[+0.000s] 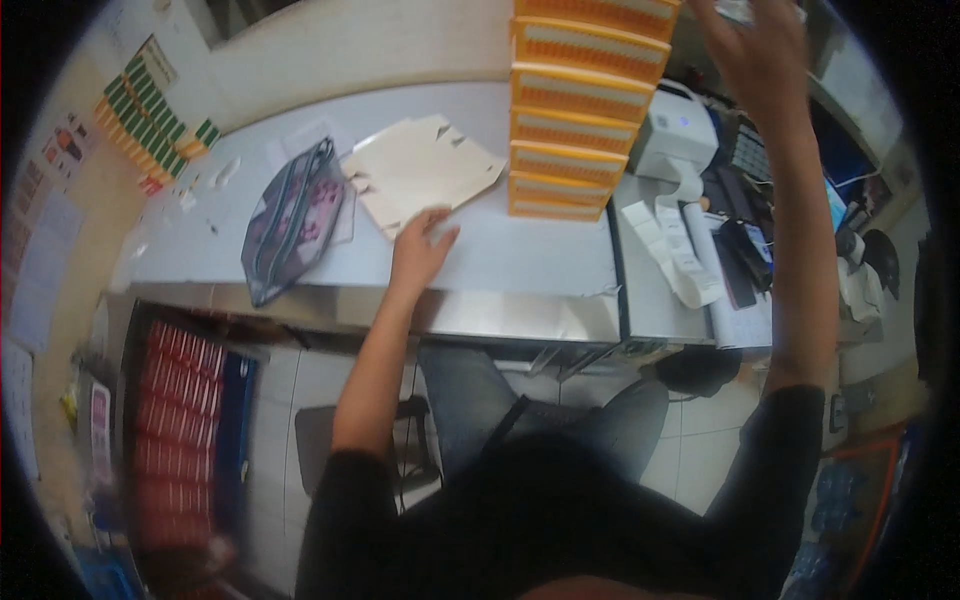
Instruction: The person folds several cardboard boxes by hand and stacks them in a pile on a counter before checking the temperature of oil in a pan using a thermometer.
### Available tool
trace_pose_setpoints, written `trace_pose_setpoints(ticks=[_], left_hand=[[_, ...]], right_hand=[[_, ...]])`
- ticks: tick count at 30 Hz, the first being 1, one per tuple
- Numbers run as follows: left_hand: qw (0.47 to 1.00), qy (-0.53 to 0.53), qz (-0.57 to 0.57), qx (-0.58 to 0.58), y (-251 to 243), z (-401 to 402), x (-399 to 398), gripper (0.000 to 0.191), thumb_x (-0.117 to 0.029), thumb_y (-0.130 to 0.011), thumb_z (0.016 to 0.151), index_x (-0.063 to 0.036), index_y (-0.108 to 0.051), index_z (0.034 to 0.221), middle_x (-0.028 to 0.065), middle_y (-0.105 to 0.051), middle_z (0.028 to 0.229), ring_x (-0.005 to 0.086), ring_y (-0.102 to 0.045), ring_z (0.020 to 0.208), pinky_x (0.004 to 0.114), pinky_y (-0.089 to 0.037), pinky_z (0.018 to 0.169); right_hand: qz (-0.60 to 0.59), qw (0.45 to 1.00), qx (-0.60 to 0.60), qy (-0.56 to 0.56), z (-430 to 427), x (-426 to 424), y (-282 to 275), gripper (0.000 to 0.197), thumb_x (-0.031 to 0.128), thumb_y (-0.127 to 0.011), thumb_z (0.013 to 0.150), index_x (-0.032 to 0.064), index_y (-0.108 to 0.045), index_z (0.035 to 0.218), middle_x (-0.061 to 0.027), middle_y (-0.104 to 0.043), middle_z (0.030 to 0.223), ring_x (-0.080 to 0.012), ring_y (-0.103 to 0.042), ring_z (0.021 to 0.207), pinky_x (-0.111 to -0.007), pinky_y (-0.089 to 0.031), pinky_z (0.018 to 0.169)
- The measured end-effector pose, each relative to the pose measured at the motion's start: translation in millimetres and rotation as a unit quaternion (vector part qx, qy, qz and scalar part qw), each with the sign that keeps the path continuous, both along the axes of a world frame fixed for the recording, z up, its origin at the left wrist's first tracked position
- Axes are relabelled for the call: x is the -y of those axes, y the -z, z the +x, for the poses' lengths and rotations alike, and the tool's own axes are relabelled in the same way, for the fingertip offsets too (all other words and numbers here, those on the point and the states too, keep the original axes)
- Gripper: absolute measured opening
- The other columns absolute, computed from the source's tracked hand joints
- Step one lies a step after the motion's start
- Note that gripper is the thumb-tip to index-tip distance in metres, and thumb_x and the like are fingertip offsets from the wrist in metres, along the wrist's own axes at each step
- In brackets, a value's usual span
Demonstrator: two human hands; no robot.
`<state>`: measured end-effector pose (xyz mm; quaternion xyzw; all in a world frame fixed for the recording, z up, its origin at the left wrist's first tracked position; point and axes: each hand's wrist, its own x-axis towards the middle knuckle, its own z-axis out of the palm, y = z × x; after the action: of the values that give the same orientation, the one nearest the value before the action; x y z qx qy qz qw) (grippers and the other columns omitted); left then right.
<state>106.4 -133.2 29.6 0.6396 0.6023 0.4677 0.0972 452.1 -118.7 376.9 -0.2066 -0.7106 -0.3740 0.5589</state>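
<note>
My left hand (424, 244) is over the white counter (540, 262), thumb and fingers apart. Its fingertips are at the near edge of a flattened cream cardboard piece (427, 169) with small torn slots. Left of that lies a grey zip pouch (292, 221) with a pink pattern. My right hand (769, 67) is raised at the upper right, blurred and partly cut off by the frame's top. Something whitish shows beside its fingers; whether it is held cannot be told. A tall stack of orange-yellow cartons (577, 124) stands between my hands.
Right of the stack stands a white label printer (686, 131) with a curling label strip (679, 255). Near it are a phone (735, 270) and a keyboard (750, 154). Small green-and-yellow boxes (146, 124) are piled at the left wall. Red packs (176, 427) fill a container below.
</note>
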Motion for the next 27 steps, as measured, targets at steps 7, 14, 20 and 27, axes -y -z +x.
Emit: trace_pose_setpoints(ticks=[7,14,20,27], left_hand=[[0.939,-0.132,-0.136,-0.287,9.8,-31.6,-74.9,0.066,-0.043,-0.089,0.070,-0.0137,-0.067,0.125,0.0131,-0.058,0.137,0.0332,-0.052,0.127,0.046,-0.048,0.097],[0.863,-0.235,0.067,-0.443,14.1,-76.4,-189.6,0.043,-0.032,-0.079,0.083,-0.0174,-0.068,0.122,0.0101,-0.059,0.137,0.0324,-0.051,0.130,0.055,-0.045,0.102],[0.918,-0.215,-0.015,-0.334,-11.9,-99.3,-208.4,0.020,-0.024,-0.060,0.095,-0.0149,-0.076,0.103,0.0072,-0.075,0.102,0.0261,-0.068,0.103,0.057,-0.045,0.098],[0.885,-0.261,0.379,-0.072,-121.0,-25.0,-33.9,0.017,-0.006,-0.072,0.090,0.0007,-0.073,0.105,0.0144,-0.074,0.093,0.0286,-0.070,0.085,0.037,-0.052,0.076]], right_hand=[[-0.412,0.907,0.088,0.007,43.8,107.9,186.5,0.052,0.017,-0.080,0.080,0.0173,-0.067,0.130,-0.0194,-0.039,0.157,-0.0401,-0.035,0.147,-0.054,-0.029,0.120],[-0.578,0.816,-0.010,-0.019,89.4,122.8,228.6,0.051,0.026,-0.076,0.085,0.0156,-0.064,0.134,-0.0201,-0.037,0.158,-0.0425,-0.035,0.146,-0.055,-0.031,0.118],[-0.639,0.767,-0.039,-0.031,116.7,129.2,222.2,0.050,0.024,-0.078,0.085,0.0105,-0.064,0.131,-0.0213,-0.042,0.154,-0.0417,-0.041,0.142,-0.051,-0.036,0.114],[-0.694,0.680,-0.020,-0.238,71.6,109.8,273.3,0.061,0.021,-0.080,0.085,0.0092,-0.057,0.140,-0.0222,-0.050,0.146,-0.0380,-0.051,0.135,-0.047,-0.044,0.111]])
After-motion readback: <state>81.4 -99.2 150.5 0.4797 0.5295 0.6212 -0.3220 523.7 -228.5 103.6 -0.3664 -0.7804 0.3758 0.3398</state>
